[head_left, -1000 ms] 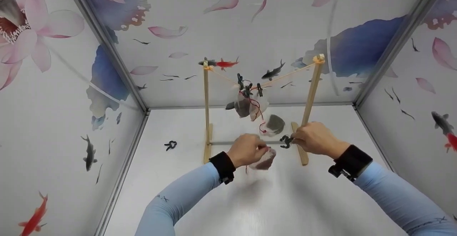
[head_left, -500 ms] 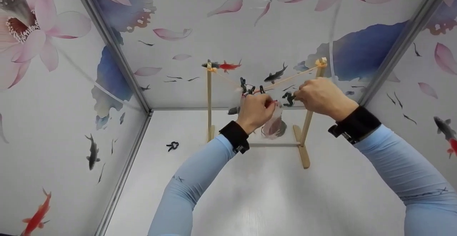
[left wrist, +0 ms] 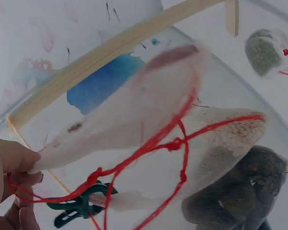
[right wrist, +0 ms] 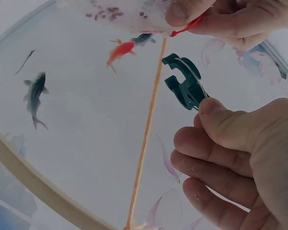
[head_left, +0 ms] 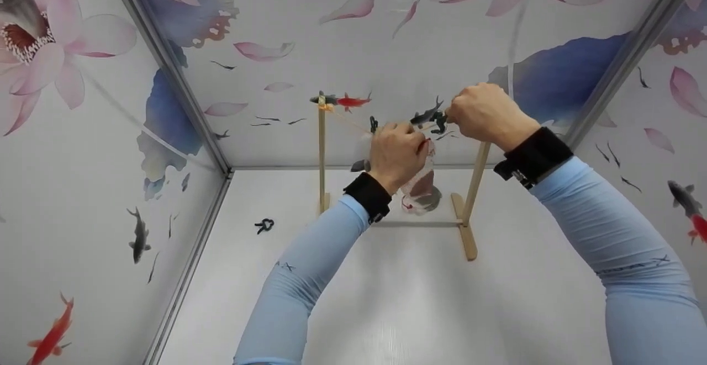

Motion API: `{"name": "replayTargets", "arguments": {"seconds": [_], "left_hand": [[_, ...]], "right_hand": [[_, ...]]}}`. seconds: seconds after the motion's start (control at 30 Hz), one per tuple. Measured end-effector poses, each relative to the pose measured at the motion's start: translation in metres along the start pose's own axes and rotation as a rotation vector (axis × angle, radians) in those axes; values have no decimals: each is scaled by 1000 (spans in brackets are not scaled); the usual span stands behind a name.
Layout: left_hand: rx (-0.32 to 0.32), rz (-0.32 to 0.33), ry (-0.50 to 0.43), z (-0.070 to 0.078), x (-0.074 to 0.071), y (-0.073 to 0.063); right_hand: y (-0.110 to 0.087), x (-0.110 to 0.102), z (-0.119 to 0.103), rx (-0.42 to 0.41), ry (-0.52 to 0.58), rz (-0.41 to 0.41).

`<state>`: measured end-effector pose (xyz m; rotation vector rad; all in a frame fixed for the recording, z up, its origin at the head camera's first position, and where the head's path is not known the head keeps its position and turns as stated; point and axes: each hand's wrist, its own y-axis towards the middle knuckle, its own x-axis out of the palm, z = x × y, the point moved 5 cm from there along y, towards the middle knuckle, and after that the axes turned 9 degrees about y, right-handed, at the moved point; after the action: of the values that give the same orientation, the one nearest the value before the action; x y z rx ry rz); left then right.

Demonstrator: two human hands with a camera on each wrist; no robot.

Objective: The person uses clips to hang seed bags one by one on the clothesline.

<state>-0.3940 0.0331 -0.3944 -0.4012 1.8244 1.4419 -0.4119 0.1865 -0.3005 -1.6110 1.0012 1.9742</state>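
Observation:
My left hand (head_left: 397,152) pinches the gathered top of a white mesh drawstring bag (left wrist: 125,115) with red cord, holding it up at the orange string (right wrist: 149,110). Something reddish-brown shows in the bag's lower end. Between thumb and forefinger my right hand (head_left: 489,114) grips a dark green clip (right wrist: 185,84). The clip's mouth is spread and faces the string; whether they touch I cannot tell. Another green clip (left wrist: 77,206) on the string holds a mesh bag. Dark contents (left wrist: 240,187) show close to that bag. In the head view my left hand hides most hanging bags.
The string runs between wooden posts (head_left: 322,155) joined by a low rail (head_left: 414,223). A bag with grey-green contents (left wrist: 264,52) lies beneath. One loose clip (head_left: 265,225) lies at the left on the white surface. Printed panels (head_left: 386,67) enclose the back and sides.
Both hands have risen from low near the rail to the string. The left carried the mesh bag up; the right brought the clip up and slightly left.

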Motion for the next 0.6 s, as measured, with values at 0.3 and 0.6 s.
{"name": "replayTargets", "arguments": {"seconds": [0.3,0.6], "left_hand": [[-91,12,0,-16,20,12],[-134,22,-33,-30,21,16]], "right_hand": [[17,14,3,41,87,-117],[34,26,-6,36,100,-155]]}}
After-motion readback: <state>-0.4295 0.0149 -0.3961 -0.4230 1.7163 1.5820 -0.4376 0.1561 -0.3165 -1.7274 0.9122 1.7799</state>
